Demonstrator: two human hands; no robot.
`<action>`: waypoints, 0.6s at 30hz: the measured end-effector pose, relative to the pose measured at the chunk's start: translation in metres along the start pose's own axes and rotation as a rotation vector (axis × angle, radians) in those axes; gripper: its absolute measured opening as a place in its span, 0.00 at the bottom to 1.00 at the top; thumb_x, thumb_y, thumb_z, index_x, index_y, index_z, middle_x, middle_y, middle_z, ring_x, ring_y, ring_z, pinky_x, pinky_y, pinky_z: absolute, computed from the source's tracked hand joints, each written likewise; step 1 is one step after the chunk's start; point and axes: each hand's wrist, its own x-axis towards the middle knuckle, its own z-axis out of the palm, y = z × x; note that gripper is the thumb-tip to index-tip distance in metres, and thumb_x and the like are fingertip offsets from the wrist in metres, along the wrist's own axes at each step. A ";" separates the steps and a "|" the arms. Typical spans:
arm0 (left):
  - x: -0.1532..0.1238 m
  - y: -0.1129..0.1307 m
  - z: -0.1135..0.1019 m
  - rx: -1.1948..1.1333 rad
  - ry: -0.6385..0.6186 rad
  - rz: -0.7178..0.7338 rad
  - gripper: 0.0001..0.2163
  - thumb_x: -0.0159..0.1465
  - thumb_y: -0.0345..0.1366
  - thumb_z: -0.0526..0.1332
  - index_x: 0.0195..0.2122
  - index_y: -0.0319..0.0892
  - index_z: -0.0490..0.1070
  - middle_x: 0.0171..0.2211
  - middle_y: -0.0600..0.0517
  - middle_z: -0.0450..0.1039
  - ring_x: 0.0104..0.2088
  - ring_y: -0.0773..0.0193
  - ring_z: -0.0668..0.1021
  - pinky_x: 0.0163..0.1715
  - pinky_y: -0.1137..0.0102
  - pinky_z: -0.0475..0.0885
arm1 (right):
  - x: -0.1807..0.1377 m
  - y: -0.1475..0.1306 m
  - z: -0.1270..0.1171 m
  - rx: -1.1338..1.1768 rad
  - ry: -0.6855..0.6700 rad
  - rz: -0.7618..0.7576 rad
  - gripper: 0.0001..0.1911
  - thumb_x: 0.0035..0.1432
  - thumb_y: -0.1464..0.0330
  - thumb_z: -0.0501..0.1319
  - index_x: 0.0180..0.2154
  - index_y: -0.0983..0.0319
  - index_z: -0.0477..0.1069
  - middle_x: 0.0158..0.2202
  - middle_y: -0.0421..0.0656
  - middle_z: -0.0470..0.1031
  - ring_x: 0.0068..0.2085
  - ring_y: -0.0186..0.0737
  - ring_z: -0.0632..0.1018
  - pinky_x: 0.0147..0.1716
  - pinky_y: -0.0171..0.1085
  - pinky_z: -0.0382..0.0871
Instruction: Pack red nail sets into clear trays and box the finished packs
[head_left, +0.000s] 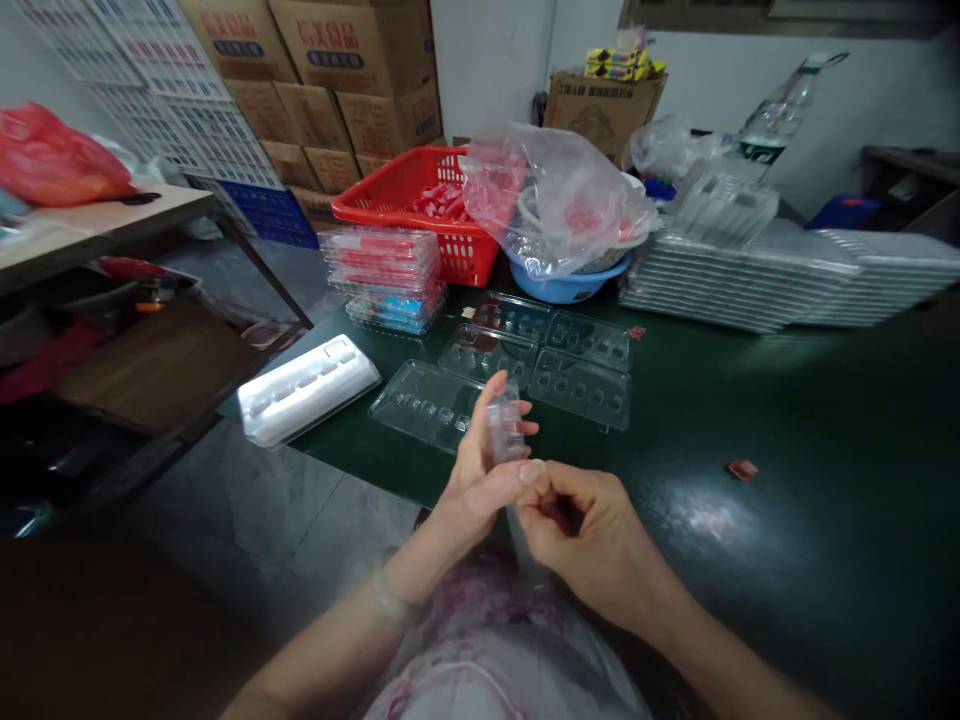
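Observation:
My left hand holds a small clear plastic blister piece upright, just above the near edge of the dark green table. My right hand is closed beside it, its thumb and fingertips pinching the piece's lower end; I cannot see what else it holds. Several empty clear blister trays lie flat on the table just beyond both hands. A small red part lies alone on the table to the right.
A white moulded tray sits at the table's left corner. Behind are stacked filled packs, a red basket, a blue basin with a plastic bag, and piles of clear trays. A wooden shelf stands left.

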 end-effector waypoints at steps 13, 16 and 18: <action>-0.002 0.077 -0.081 -0.096 0.333 0.441 0.25 0.51 0.44 0.61 0.51 0.54 0.61 0.44 0.49 0.70 0.48 0.49 0.69 0.43 0.55 0.68 | -0.007 0.039 -0.026 -1.026 -0.149 -0.282 0.08 0.48 0.78 0.53 0.22 0.62 0.64 0.22 0.39 0.68 0.24 0.31 0.67 0.22 0.33 0.52; -0.009 0.080 -0.070 -0.099 0.294 0.415 0.26 0.50 0.46 0.62 0.52 0.54 0.61 0.46 0.49 0.69 0.51 0.48 0.67 0.46 0.53 0.66 | 0.012 0.060 -0.015 -1.194 -0.253 -0.256 0.06 0.49 0.78 0.55 0.26 0.63 0.67 0.26 0.42 0.71 0.28 0.35 0.71 0.22 0.34 0.52; -0.010 0.071 -0.058 -0.123 0.262 0.374 0.29 0.49 0.47 0.63 0.53 0.54 0.59 0.47 0.48 0.68 0.51 0.47 0.67 0.46 0.52 0.66 | 0.016 0.059 -0.015 -1.161 -0.207 -0.247 0.05 0.53 0.75 0.55 0.29 0.63 0.69 0.29 0.43 0.72 0.30 0.36 0.72 0.24 0.33 0.54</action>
